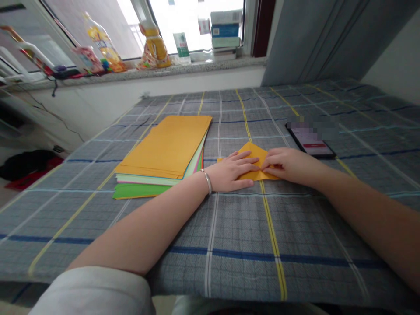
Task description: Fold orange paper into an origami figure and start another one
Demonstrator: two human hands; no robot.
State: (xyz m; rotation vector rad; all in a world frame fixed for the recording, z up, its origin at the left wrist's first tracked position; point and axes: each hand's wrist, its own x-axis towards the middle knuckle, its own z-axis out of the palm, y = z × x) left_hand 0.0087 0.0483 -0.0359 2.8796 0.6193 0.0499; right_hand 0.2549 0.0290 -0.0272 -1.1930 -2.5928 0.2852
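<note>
A folded piece of orange paper (252,151) lies on the checked tablecloth, its pointed top facing away from me. My left hand (234,170) rests flat across its left part, fingers stretched out and spread, with a silver bracelet at the wrist. At the paper's right side, my right hand (284,164) has its thumb and fingers pinched together on a fold near the middle. Parts of the paper are covered by both hands. Left of the hands sits a stack of coloured paper (169,144), orange on top with white, pink and green sheets below.
A phone (310,142) with its screen lit lies to the right beyond my right hand. The grey checked tablecloth (243,236) spreads under everything. On the windowsill (203,66) at the back stand bottles (157,46), a tube (181,46) and stacked boxes (225,30).
</note>
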